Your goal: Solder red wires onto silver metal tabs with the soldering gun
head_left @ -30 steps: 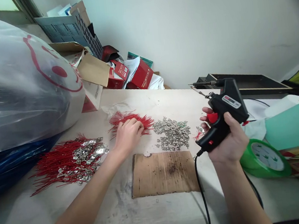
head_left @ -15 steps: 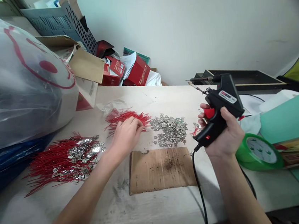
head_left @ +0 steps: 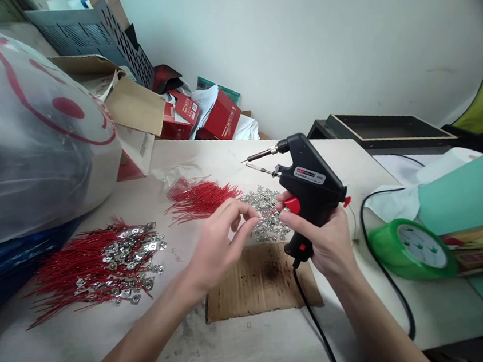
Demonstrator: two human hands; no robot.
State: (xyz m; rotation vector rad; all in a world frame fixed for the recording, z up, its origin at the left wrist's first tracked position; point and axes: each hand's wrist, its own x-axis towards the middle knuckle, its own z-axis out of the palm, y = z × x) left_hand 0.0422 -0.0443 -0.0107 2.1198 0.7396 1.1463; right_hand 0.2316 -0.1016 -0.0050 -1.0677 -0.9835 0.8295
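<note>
My right hand [head_left: 327, 235] is wrapped round the grip of a black soldering gun [head_left: 310, 179] with a red trigger; its tip and solder feed tube point left. Close to it, my left hand [head_left: 225, 234] is closed in a pinch on a thin red wire [head_left: 266, 214], which reaches toward my right thumb. Behind the hands lies a pile of small metal tabs [head_left: 263, 199], partly covered by them. A bundle of loose red wires [head_left: 202, 199] lies beyond my left hand. Below both hands is a scorched cardboard piece [head_left: 252, 286].
Red wires with metal tabs attached [head_left: 116, 263] are heaped on the left. A large plastic bag [head_left: 29, 134] bulges beside them. Green tape [head_left: 412, 249] stands at the right, near the black cord [head_left: 389, 272]. Boxes [head_left: 217, 114] line the back.
My left hand has moved right from the loose wire bundle with a red wire in its pinch. My right hand has brought the soldering gun left, nearer the left hand.
</note>
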